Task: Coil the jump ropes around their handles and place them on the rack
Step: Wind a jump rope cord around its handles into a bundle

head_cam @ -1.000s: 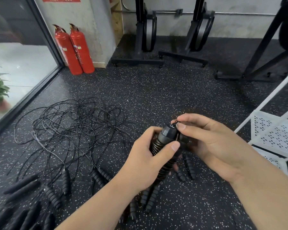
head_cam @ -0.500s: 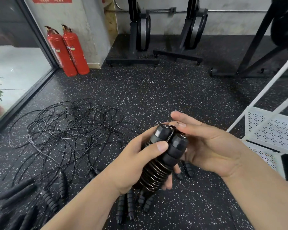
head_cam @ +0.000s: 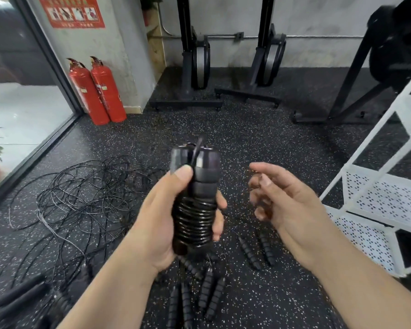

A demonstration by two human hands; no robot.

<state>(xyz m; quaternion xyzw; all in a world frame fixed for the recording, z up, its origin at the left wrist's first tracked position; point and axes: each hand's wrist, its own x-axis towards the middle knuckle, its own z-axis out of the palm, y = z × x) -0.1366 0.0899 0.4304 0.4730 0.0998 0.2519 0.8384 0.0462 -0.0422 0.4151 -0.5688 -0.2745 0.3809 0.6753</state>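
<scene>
Left grip: my left hand (head_cam: 161, 224) is wrapped round the coiled jump rope (head_cam: 195, 217), upright above the floor
Handling: light, hard handles, springy cord; I'd squeeze across the coils so they can't unwind
Cord end: tucked on top, blurred
Right hand (head_cam: 292, 205): fingers loose, holding nothing, beside the rope
Rack (head_cam: 389, 198): white, cut off at right

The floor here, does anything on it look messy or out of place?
Yes. Black jump ropes lie in one loose tangle on the floor, with their handles scattered about rather than coiled.
</scene>
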